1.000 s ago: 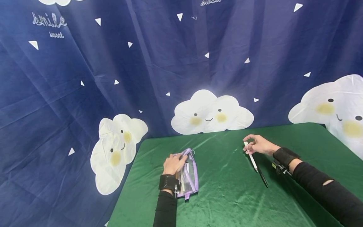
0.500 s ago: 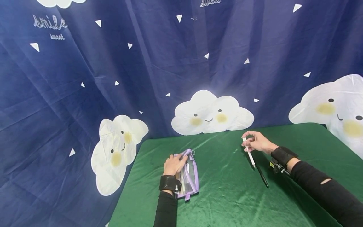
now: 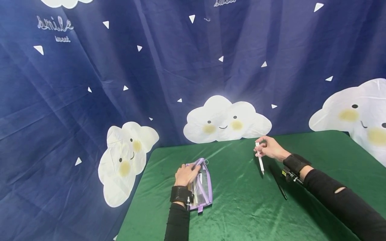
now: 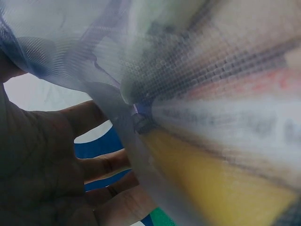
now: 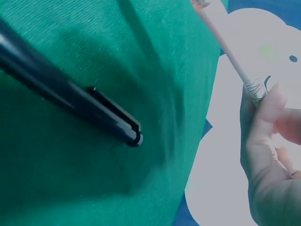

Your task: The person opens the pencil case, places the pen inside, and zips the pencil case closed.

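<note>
A see-through mesh pencil case [image 3: 208, 182] with lilac edging lies on the green cloth. My left hand [image 3: 184, 174] holds its far end. Close up in the left wrist view, the fingers [image 4: 110, 165] lie against the mesh [image 4: 106, 96]; a yellow item [image 4: 211, 176] and a blurred white one show inside. Farther right, my right hand [image 3: 270, 147] pinches a white pen [image 3: 260, 162] near its upper end, tip pointing down above the cloth. That pen [image 5: 228, 44] has a small printed pattern by the thumb. A black pen [image 3: 280, 185] with a clip lies beneath the right forearm.
Green velvety cloth [image 3: 235, 197] covers the table, extending between the pencil case and the pens. Behind its far edge hangs a dark blue curtain [image 3: 169, 67] printed with smiling clouds [image 3: 224, 113]. Dark camera straps [image 3: 297, 163] circle the wrists.
The right hand has lifted the white pen off the cloth, away from the black pen, and shifted it left with its tip swinging downward. My left hand and the pencil case stay put.
</note>
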Demonstrator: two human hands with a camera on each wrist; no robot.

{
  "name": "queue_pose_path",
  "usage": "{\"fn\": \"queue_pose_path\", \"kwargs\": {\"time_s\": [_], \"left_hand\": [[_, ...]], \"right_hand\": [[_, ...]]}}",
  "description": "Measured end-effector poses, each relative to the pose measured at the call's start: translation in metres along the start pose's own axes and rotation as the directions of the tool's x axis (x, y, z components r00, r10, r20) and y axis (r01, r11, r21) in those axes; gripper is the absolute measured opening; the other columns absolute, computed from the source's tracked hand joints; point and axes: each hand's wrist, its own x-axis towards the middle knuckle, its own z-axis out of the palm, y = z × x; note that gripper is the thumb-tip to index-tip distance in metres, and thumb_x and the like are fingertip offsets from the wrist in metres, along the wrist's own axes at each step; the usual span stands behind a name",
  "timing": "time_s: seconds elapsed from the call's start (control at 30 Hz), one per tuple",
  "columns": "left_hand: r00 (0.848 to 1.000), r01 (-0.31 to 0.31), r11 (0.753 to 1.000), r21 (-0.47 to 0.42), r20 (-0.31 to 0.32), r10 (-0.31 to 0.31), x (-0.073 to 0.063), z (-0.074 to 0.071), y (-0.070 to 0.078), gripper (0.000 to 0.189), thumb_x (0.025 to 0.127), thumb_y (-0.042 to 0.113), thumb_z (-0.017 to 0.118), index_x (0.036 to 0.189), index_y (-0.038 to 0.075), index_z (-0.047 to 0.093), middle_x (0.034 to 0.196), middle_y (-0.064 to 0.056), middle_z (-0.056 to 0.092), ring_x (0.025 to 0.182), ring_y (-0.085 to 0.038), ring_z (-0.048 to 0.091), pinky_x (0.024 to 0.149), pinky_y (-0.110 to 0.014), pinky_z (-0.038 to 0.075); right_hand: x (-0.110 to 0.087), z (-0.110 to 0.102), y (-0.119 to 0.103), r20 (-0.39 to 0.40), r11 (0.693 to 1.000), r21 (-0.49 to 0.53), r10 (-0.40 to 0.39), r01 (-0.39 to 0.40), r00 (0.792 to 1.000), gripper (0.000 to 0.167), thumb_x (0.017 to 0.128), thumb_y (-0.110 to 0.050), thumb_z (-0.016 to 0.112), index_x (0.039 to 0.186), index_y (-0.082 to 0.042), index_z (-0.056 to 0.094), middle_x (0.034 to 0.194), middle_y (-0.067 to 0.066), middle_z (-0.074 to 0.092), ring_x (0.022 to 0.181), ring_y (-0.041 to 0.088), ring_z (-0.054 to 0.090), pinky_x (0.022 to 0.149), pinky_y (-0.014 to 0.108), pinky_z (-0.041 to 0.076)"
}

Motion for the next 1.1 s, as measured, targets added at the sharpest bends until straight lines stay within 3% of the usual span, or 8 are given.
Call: {"fn": "queue_pose_path", "kwargs": {"time_s": [0.2, 0.47, 0.7, 0.93, 1.1], "left_hand": [[1.000, -0.001, 1.000, -0.001, -0.002, 0.001, -0.002, -0.001, 0.000, 0.064, 0.097, 0.058, 0.039, 0.145, 0.019, 0.058, 0.145, -0.028, 0.052, 0.128, -0.052, 0.053, 0.099, -0.066, 0.045], [1.000, 0.003, 1.000, 0.005, 0.007, -0.003, -0.001, -0.003, -0.002, 0.065, 0.097, 0.058, 0.038, 0.147, 0.020, 0.056, 0.146, -0.026, 0.051, 0.129, -0.051, 0.052, 0.100, -0.065, 0.045], [1.000, -0.016, 1.000, -0.007, 0.006, 0.016, -0.004, -0.003, 0.002, 0.064, 0.098, 0.056, 0.039, 0.145, 0.017, 0.057, 0.145, -0.027, 0.052, 0.127, -0.051, 0.053, 0.101, -0.065, 0.044], [1.000, -0.008, 1.000, -0.006, 0.014, 0.008, -0.003, -0.001, 0.001, 0.065, 0.097, 0.058, 0.039, 0.146, 0.018, 0.057, 0.146, -0.027, 0.052, 0.128, -0.051, 0.051, 0.102, -0.065, 0.044], [1.000, -0.005, 1.000, 0.000, 0.012, 0.005, -0.001, -0.001, 0.000, 0.064, 0.097, 0.058, 0.038, 0.146, 0.020, 0.057, 0.146, -0.026, 0.052, 0.129, -0.051, 0.051, 0.102, -0.064, 0.044]], "right_hand": [[0.011, 0.009, -0.005, -0.039, 0.999, 0.037, 0.000, 0.001, 0.999, 0.041, 0.099, 0.000, 0.058, 0.131, 0.013, 0.037, 0.091, 0.010, 0.076, 0.075, 0.015, 0.076, 0.067, 0.026, 0.062], [0.026, 0.029, -0.026, -0.097, 0.993, 0.085, -0.077, 0.085, 0.992, 0.040, 0.098, 0.001, 0.059, 0.129, 0.012, 0.037, 0.088, 0.005, 0.076, 0.073, 0.015, 0.076, 0.064, 0.028, 0.062], [0.036, 0.038, -0.032, -0.114, 0.989, 0.114, -0.085, 0.098, 0.990, 0.036, 0.098, 0.002, 0.057, 0.127, 0.008, 0.037, 0.088, 0.004, 0.075, 0.074, 0.015, 0.077, 0.066, 0.028, 0.062], [0.044, 0.052, -0.034, -0.158, 0.981, 0.160, -0.081, 0.106, 0.984, 0.036, 0.097, 0.006, 0.056, 0.127, 0.010, 0.037, 0.080, -0.007, 0.073, 0.072, 0.013, 0.077, 0.067, 0.021, 0.060], [0.049, 0.062, -0.038, -0.185, 0.967, 0.213, -0.097, 0.136, 0.978, 0.034, 0.096, 0.009, 0.054, 0.125, 0.013, 0.036, 0.080, -0.007, 0.071, 0.071, 0.012, 0.076, 0.066, 0.018, 0.059]]}}
